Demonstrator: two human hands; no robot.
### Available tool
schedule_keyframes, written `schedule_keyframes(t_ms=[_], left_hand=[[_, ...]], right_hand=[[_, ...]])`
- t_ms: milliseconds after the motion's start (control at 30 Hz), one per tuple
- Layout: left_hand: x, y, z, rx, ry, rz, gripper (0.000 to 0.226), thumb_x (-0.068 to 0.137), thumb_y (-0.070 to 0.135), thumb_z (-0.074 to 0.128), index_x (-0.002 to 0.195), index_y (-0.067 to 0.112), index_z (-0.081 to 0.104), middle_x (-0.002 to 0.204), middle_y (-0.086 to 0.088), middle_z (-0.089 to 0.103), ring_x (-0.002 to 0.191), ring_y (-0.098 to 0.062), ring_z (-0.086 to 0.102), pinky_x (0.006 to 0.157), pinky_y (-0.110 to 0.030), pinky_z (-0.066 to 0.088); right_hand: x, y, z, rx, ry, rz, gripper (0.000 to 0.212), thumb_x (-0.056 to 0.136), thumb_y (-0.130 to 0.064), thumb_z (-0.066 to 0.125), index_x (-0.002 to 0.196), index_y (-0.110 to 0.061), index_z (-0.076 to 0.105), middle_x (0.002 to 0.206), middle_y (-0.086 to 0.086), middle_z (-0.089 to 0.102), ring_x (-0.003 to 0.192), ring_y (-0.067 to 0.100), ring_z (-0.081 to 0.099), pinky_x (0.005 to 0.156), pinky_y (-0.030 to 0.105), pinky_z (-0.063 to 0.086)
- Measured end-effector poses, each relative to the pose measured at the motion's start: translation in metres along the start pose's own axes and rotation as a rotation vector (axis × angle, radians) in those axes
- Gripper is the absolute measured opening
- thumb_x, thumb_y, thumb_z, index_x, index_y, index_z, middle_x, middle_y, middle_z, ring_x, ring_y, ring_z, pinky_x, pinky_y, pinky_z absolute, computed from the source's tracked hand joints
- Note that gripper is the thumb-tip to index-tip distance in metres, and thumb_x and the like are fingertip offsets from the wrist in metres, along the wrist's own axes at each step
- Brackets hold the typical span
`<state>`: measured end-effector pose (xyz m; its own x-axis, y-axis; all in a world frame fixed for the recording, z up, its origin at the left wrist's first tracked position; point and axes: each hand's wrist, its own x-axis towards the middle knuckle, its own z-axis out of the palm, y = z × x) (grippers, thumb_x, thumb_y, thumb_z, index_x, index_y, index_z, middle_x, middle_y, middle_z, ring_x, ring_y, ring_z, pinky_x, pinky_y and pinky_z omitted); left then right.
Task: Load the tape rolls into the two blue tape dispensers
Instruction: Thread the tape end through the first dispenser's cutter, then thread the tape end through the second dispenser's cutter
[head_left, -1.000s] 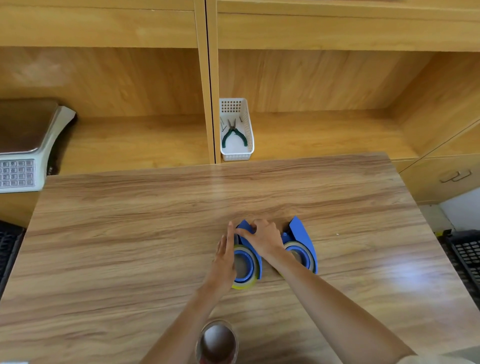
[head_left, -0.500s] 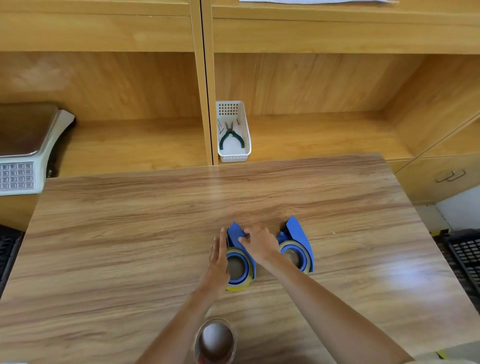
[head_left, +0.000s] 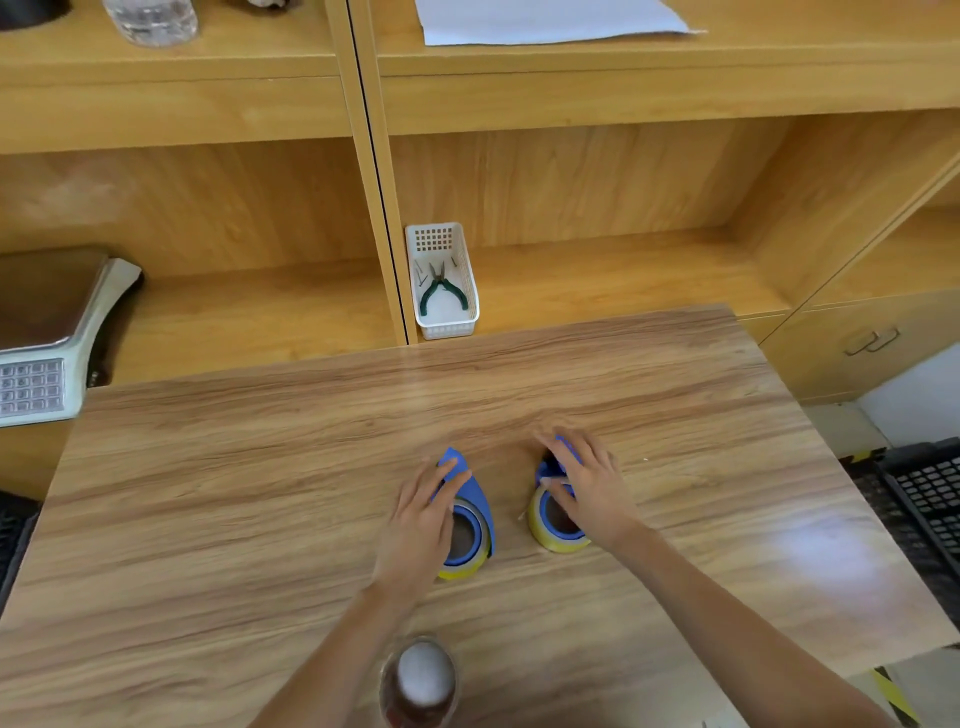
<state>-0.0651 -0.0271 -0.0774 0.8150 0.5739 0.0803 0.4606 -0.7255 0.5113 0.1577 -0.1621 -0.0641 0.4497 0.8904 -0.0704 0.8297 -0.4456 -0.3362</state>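
Observation:
Two blue tape dispensers lie side by side on the wooden table (head_left: 260, 493), each with a yellowish tape roll in it. My left hand (head_left: 421, 519) lies over the left side of the left dispenser (head_left: 475, 501), fingers along its blue body; its tape roll (head_left: 462, 571) shows a yellow edge below. My right hand (head_left: 589, 491) covers the right dispenser (head_left: 550, 467) from the right, thumb against its blue top. That dispenser's tape roll (head_left: 548, 538) sticks out under my palm. A gap of bare table separates the two dispensers.
A round glass jar (head_left: 421, 680) stands at the near table edge between my forearms. On the shelf behind are a white basket (head_left: 457, 327) with pliers and a weighing scale (head_left: 52, 338) at the left. A black crate (head_left: 930, 493) sits on the floor at the right.
My right hand has left the tip of the left dispenser and moved right onto the right dispenser. The left hand stays on the left dispenser. The view has tilted upward.

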Motion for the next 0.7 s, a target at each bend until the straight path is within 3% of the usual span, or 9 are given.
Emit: schedule_keyframes(t_ms=[167, 300, 467, 600, 700], left_hand=[[0.003, 0.018, 0.001, -0.004, 0.031, 0.089, 0.041, 0.093, 0.017, 0.036, 0.123, 0.024, 0.063, 0.129, 0.009, 0.061, 0.133, -0.016, 0.037, 0.107, -0.038, 0.034], [-0.001, 0.026, 0.008, -0.014, -0.015, 0.085, 0.042, 0.092, 0.017, 0.035, 0.121, 0.026, 0.064, 0.127, 0.012, 0.062, 0.133, -0.015, 0.038, 0.108, -0.041, 0.038], [-0.009, 0.025, 0.012, 0.0, -0.064, 0.032, 0.045, 0.092, 0.024, 0.03, 0.122, 0.03, 0.062, 0.128, 0.015, 0.061, 0.136, -0.013, 0.035, 0.112, -0.035, 0.029], [-0.012, 0.025, 0.012, 0.007, -0.086, 0.013, 0.047, 0.091, 0.027, 0.027, 0.124, 0.032, 0.061, 0.128, 0.018, 0.059, 0.137, -0.011, 0.034, 0.112, -0.033, 0.032], [-0.013, 0.024, 0.013, -0.004, -0.095, -0.005, 0.048, 0.091, 0.027, 0.026, 0.124, 0.033, 0.06, 0.128, 0.019, 0.059, 0.138, -0.01, 0.033, 0.112, -0.033, 0.033]], right_hand=[[-0.029, 0.012, 0.008, -0.03, -0.162, 0.153, 0.091, 0.083, -0.069, 0.055, 0.151, -0.051, -0.002, 0.166, -0.004, -0.011, 0.151, 0.036, -0.011, 0.12, 0.055, 0.009], [-0.039, 0.007, 0.025, -0.016, -0.247, 0.164, 0.112, 0.067, -0.076, 0.064, 0.149, -0.054, -0.01, 0.161, -0.01, -0.028, 0.148, 0.041, -0.019, 0.117, 0.058, 0.017], [-0.038, 0.002, 0.04, -0.032, -0.227, 0.183, 0.111, 0.077, -0.052, 0.073, 0.149, -0.053, -0.011, 0.158, -0.008, -0.036, 0.147, 0.047, -0.013, 0.115, 0.055, 0.03], [-0.037, 0.009, 0.051, 0.027, -0.116, 0.12, 0.102, 0.072, -0.043, 0.077, 0.153, -0.045, 0.014, 0.159, -0.005, -0.025, 0.138, 0.05, 0.02, 0.109, 0.053, 0.037], [-0.037, 0.011, 0.053, 0.097, -0.061, 0.121, 0.094, 0.068, -0.037, 0.074, 0.149, -0.041, 0.029, 0.161, -0.006, -0.013, 0.132, 0.045, 0.029, 0.103, 0.051, 0.043]])
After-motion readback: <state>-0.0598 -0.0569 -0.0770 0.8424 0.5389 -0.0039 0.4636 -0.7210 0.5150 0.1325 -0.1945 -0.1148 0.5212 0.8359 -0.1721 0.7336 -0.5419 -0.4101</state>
